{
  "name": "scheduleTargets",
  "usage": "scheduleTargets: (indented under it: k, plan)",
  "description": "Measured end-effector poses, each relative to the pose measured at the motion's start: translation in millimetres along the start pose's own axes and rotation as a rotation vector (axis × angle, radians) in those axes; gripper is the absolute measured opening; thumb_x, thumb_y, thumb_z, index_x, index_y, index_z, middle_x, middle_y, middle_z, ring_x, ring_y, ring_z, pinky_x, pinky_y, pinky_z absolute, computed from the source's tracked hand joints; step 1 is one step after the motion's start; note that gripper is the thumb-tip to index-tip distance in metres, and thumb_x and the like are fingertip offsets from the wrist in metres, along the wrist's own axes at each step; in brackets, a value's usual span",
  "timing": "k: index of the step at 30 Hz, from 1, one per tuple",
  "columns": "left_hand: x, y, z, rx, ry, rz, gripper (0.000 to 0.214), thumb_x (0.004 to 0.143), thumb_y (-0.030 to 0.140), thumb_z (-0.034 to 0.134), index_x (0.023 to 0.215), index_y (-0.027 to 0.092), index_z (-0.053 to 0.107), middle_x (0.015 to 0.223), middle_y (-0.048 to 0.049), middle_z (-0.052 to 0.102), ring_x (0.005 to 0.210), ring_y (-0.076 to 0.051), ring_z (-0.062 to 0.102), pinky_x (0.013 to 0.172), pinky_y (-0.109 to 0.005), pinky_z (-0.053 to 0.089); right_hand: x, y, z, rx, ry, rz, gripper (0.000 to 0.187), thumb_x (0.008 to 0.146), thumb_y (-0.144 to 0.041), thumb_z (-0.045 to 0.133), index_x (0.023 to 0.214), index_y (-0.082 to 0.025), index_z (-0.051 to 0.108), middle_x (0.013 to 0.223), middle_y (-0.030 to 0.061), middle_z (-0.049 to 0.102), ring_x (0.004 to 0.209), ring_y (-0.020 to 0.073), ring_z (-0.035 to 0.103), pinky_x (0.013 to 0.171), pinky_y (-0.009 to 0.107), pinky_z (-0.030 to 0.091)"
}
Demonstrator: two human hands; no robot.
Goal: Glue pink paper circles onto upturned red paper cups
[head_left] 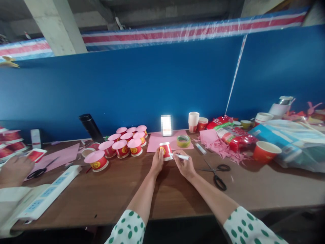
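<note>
I am seeing pink-lidded red paper cups [122, 145] clustering left of the hands. The left hand [157, 162] is curling around a small red paper cup [167, 151], between both hands; the right hand [185, 166] is pinching a slim white stick [181, 157] touching it. Black-handled scissors [217, 173] are lying to the right.

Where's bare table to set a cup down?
Bare table: between the power strip and the left hand holding the red cup; along the near edge right of the scissors, beyond the right hand holding the white pen. Crowded: capped cups back left, pink scraps and bags back right.
</note>
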State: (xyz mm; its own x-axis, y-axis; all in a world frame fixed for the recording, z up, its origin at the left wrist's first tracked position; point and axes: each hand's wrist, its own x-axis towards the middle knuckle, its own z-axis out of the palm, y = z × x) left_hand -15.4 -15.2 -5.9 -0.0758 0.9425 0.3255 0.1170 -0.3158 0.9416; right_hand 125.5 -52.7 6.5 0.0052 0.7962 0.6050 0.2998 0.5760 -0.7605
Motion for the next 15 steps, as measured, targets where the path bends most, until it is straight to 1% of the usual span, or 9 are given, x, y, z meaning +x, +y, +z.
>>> scheduleTargets:
  k: [4,10,15]
  plan:
    - [-0.2,1.2,0.4,0.020,-0.004,0.001,0.039,0.082,0.050,0.036,0.092,0.017,0.054,0.079,-0.0032,0.059,0.073,-0.016,0.054,0.068,-0.026,0.042,0.1,2.5,0.3,-0.021,-0.008,-0.020,0.020,0.084,-0.032,0.046,0.080,-0.017,0.057,0.065,0.0006,0.055,0.053,0.0106,0.047,0.049,0.020,0.039]
    - [2.2,-1.3,-0.2,0.067,0.008,-0.015,0.041,0.082,0.051,0.035,0.090,0.016,0.055,0.078,-0.0037,0.060,0.072,-0.016,0.055,0.069,-0.028,0.042,-0.1,4.3,0.4,-0.024,-0.018,-0.031,0.019,0.085,-0.032,0.046,0.084,-0.017,0.057,0.068,0.0013,0.057,0.055,0.0115,0.050,0.051,0.021,0.041]
    - [3.1,-4.3,-1.0,0.087,0.010,-0.026,0.043,0.082,0.051,0.035,0.096,0.015,0.055,0.082,-0.0056,0.062,0.076,-0.018,0.057,0.071,-0.030,0.042,0.0,5.0,0.5,-0.038,-0.018,-0.031,0.018,0.084,-0.031,0.046,0.083,-0.017,0.057,0.068,0.0012,0.057,0.054,0.0112,0.049,0.051,0.021,0.041]
